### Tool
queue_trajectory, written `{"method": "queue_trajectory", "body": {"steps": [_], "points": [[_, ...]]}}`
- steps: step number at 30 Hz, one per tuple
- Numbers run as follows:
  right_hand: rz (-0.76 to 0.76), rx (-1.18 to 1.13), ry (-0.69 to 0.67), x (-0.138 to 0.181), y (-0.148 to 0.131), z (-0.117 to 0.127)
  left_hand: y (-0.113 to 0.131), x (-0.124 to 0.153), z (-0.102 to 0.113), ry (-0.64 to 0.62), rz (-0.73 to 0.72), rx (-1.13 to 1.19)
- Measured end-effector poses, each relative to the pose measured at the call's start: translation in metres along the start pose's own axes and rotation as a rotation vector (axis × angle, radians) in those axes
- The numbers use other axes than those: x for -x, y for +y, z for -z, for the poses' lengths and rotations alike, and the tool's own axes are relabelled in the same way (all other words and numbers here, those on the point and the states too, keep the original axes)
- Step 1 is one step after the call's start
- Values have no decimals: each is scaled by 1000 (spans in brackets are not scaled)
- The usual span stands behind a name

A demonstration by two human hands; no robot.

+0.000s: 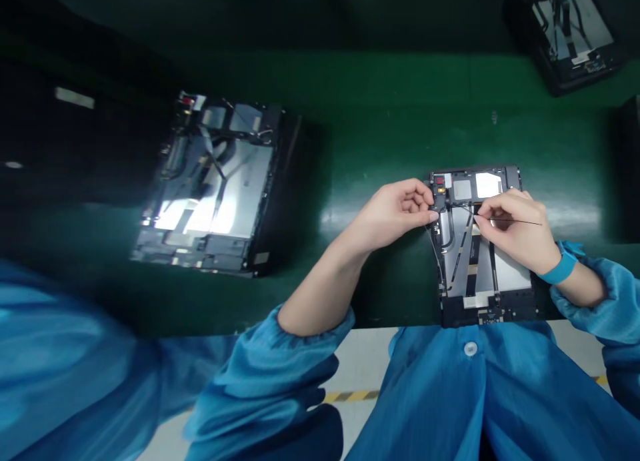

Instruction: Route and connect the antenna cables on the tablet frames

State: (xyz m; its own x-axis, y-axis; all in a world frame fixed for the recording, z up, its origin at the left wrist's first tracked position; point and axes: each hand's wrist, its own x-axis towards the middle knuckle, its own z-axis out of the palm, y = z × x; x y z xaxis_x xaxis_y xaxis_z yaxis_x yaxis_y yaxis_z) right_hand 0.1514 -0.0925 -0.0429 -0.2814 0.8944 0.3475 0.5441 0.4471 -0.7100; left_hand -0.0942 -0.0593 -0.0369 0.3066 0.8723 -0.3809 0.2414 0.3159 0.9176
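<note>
An opened tablet-like device (515, 274) lies near the table's front edge, its inside facing up, with ribbon cables and silver plates showing. My right hand (517, 224) is above its upper right part, thumb and forefinger pinched on a thin black wire (523, 221) whose free end sticks out to the right. At the upper left edge of the device, my left hand (397, 211) has curled fingers, with thumb and forefinger close to the frame. Whatever those fingertips grip is too small to make out. A thin wire (434, 248) hangs along the left side below that thumb.
To the left, similar opened units lie in a stack (245, 181). Another stack (580, 34) stands at the far right on the green table (380, 128). A blue sleeve of another person (60, 368) fills the lower left. A dark object (631, 168) borders the right side.
</note>
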Motion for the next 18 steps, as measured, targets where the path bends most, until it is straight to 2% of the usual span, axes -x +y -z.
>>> {"method": "queue_trajectory", "body": {"steps": [5,8,11,15,18], "points": [[14,6,-17,1,0,1,1,4,-11,108,26,44],[6,23,-44,1,1,2,7,3,-13,134,30,-47],[16,22,-55,1,3,2,20,1,-8,75,-6,-339],[38,16,-54,1,5,3,42,-6,-3,-5,-133,-839],[32,22,-58,0,5,4,56,-13,-4,-113,-210,-1067]]}}
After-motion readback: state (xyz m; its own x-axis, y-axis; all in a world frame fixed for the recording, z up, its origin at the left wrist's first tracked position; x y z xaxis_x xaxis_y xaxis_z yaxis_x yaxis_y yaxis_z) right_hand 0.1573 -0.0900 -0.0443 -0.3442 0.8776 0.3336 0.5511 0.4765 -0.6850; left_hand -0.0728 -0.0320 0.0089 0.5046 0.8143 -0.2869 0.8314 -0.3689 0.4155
